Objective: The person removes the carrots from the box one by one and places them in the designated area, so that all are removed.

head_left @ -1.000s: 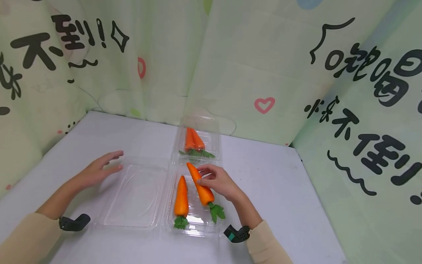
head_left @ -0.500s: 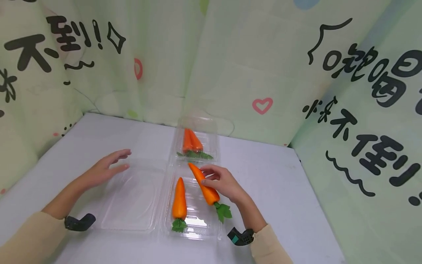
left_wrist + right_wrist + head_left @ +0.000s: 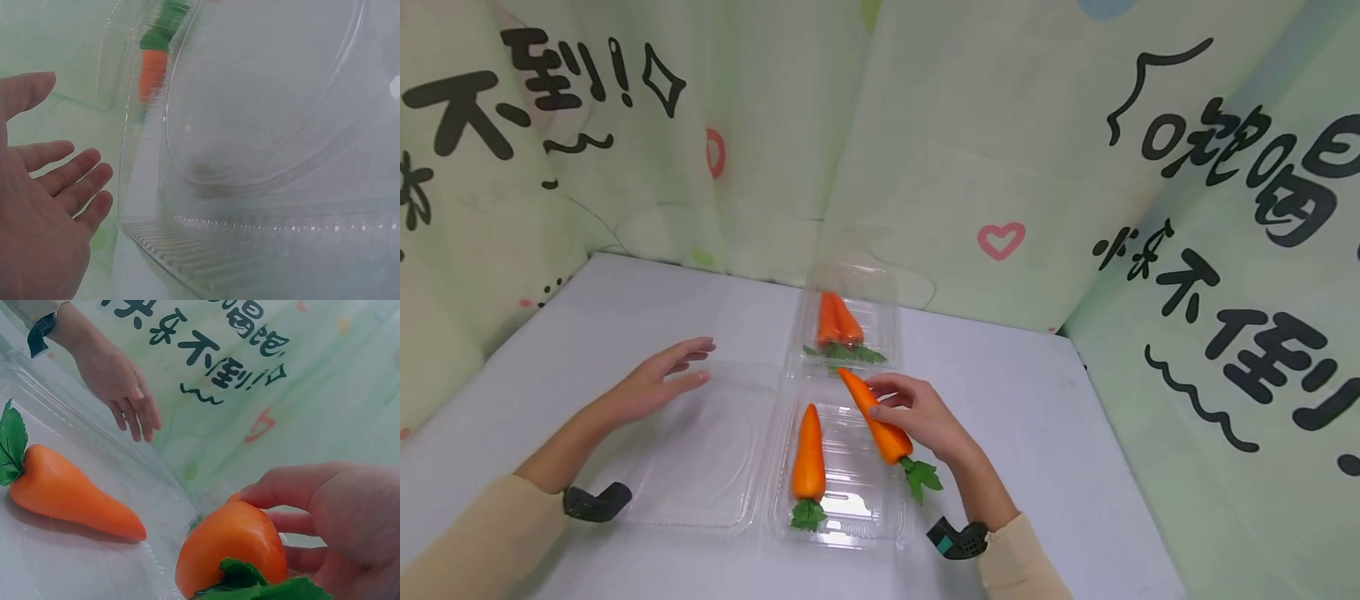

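My right hand (image 3: 921,414) pinches an orange carrot (image 3: 878,425) with green leaves, held tilted above the right side of a clear plastic container (image 3: 857,527). In the right wrist view its thick end (image 3: 231,547) faces the camera. A second carrot (image 3: 808,454) lies in the left part of that container, tip pointing away. My left hand (image 3: 651,386) hovers over the far left corner of the container's opened lid (image 3: 700,467). Its fingers are extended and hold nothing, as the left wrist view of the hand (image 3: 50,206) also shows.
Behind stands another clear container (image 3: 883,321) with carrots (image 3: 838,321) inside, its lid raised against the curtain (image 3: 910,125). White table surface (image 3: 1015,433) stretches to the right. A patterned curtain closes off the back and sides.
My right hand has moved the carrot to the right, toward the container's right side. My left hand has drifted right, over the lid.
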Demonstrator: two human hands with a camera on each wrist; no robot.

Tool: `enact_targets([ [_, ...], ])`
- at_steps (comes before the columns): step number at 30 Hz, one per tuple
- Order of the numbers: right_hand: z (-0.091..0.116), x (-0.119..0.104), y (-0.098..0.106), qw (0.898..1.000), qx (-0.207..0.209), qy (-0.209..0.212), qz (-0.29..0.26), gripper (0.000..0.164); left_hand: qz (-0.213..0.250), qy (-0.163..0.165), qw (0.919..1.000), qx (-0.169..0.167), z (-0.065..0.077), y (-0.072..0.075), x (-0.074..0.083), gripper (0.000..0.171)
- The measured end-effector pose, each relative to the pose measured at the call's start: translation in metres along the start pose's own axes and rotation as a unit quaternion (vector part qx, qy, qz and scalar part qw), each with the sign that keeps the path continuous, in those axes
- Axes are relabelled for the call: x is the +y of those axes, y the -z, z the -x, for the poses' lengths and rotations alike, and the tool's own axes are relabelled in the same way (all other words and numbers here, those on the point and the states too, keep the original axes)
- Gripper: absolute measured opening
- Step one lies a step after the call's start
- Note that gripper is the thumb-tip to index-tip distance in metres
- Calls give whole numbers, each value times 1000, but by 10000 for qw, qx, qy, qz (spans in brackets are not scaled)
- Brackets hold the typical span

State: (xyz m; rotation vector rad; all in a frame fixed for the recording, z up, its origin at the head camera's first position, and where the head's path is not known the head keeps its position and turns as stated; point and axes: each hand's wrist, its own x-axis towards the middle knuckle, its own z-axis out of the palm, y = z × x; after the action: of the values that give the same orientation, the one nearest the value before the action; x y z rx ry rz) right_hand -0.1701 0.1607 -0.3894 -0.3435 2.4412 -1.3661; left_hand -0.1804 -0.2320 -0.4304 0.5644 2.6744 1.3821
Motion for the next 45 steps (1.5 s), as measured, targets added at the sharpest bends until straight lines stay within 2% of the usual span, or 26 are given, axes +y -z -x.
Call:
enact_targets([
  [15,7,7,13,9998,199,-91,-6,38,158,-73,9997,-157,-15,-12,9,58],
  [24,9,11,18,9992,348,-202,-2,38,270,-133,9994,-162,-21,-18,12,57],
  [34,12,17,23,9991,369,-227,31,38,132,-111,9999,-5,-29,-24,13,55],
  [45,15,25,29,9986,460,-242,42,38,227,-68,9997,-98,-35,-30,13,56],
])
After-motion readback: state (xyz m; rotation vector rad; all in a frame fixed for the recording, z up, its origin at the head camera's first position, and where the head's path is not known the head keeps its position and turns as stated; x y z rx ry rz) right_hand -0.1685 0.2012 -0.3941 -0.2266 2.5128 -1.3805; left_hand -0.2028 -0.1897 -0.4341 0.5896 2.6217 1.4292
